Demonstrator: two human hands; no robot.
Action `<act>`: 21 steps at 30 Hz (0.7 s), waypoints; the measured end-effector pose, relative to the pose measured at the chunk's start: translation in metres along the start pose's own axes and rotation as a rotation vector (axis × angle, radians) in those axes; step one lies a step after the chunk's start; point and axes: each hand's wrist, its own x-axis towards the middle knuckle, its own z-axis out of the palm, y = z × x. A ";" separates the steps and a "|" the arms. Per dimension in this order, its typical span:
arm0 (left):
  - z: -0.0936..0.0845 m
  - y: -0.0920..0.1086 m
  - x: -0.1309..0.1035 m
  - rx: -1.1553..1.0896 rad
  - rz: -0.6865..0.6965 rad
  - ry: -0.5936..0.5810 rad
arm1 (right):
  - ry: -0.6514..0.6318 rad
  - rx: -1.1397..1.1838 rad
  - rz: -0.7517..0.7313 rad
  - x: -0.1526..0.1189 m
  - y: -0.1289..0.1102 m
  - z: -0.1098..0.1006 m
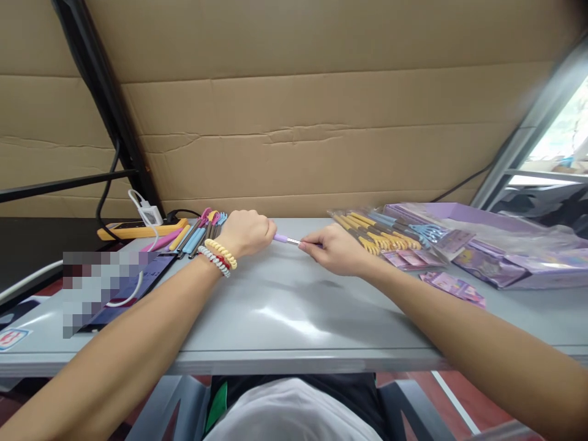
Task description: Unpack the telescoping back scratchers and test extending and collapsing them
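Note:
Over the middle of the table, both hands hold a thin purple stick with a silver metal rod (281, 237). My left hand (249, 231) is closed in a fist around its left part, so that end is hidden. My right hand (339, 250) pinches the dark right end between thumb and fingertips. Between the two hands, only a short length of purple and metal shows. Just behind my left hand lies a bunch of slim sticks (196, 235) in pink, yellow, blue and dark colours. Beside my right hand are yellow and dark sticks with claw-like ends (374, 234) in clear plastic.
Blue claw-ended sticks (427, 231) and pink cards (413, 258) lie at right, before a purple box (496, 257) with clear plastic. More purple cards (454, 288) are nearer. At left are a dark tablet-like device (151, 275), a white charger (150, 212) and a yellow-cased item (133, 230). Cardboard (294, 141) stands behind.

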 end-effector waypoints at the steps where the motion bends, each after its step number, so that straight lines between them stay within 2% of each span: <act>1: -0.002 0.001 -0.001 0.005 0.004 0.001 | 0.000 0.004 0.009 0.000 -0.001 -0.001; 9: 0.001 0.020 -0.005 -0.049 -0.009 0.065 | 0.006 0.012 -0.004 0.000 0.004 -0.008; 15: 0.008 0.031 -0.005 -0.230 0.185 0.048 | -0.136 0.127 0.099 0.004 0.020 -0.021; 21: 0.019 0.021 -0.002 -0.337 0.299 0.031 | -0.178 0.438 0.242 0.007 0.039 -0.029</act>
